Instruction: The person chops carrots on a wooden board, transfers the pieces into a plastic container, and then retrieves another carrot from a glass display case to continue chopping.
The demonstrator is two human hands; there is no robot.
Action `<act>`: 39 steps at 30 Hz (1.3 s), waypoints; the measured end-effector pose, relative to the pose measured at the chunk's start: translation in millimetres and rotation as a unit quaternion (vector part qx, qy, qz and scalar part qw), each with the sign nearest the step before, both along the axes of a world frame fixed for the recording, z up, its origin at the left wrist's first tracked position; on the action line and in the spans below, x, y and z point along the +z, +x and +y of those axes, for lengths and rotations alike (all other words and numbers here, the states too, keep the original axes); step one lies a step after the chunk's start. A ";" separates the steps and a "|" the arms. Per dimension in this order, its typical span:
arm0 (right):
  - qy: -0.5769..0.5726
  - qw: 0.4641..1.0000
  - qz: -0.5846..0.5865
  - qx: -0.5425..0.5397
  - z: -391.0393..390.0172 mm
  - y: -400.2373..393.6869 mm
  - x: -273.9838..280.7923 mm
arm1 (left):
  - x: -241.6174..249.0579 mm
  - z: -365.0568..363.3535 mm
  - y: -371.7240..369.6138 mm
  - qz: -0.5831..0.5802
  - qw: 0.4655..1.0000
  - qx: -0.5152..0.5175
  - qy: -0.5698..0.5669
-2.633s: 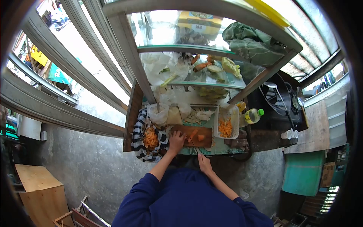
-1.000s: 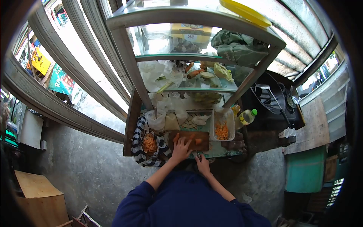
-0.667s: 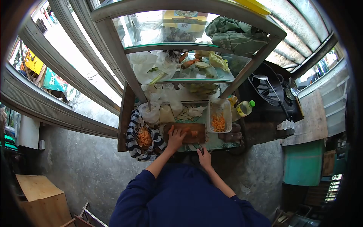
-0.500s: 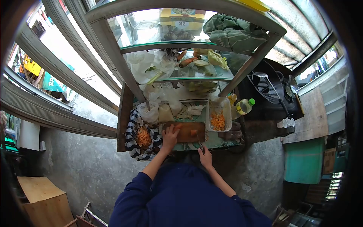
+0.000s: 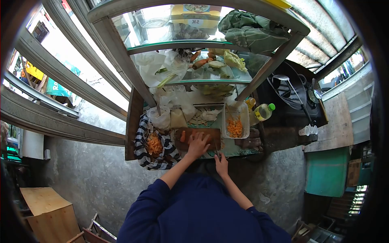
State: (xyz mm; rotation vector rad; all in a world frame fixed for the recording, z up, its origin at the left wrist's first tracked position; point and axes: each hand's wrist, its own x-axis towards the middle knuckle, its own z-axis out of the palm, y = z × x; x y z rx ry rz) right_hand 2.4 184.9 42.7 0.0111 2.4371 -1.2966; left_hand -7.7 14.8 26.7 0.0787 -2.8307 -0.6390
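Observation:
My left hand is on the wooden cutting board, its fingers bent down over a carrot piece that they mostly hide. Another carrot piece lies on the board to the left of that hand. At the board's right end, my right hand grips a knife by its handle, the blade pointing away from me. Chopped carrot fills part of a clear plastic container behind the board on the right. Orange shreds or peelings lie on a striped cloth at the left.
A glass-shelved cabinet rises behind the board, with vegetables and plastic bags on its shelves. A green-capped bottle stands right of the container. Farther right are a stove with a wok, a ladle and small cups.
My left hand has moved right along the board, onto the carrot piece near the knife. A carrot piece now shows where that hand was. My right hand keeps the knife at nearly the same spot.

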 end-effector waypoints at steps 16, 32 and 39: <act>-0.001 0.997 -0.048 0.060 4.5 14.1 -7.4 | -18.1 -14.9 8.8 0.000 0.990 -0.004 0.142; 0.103 0.986 -0.058 0.121 5.2 3.0 10.0 | -19.2 -13.0 9.8 0.011 0.992 0.006 0.129; 0.112 0.982 -0.077 0.128 3.8 0.5 12.7 | -23.2 -13.6 9.0 0.020 0.992 0.007 0.126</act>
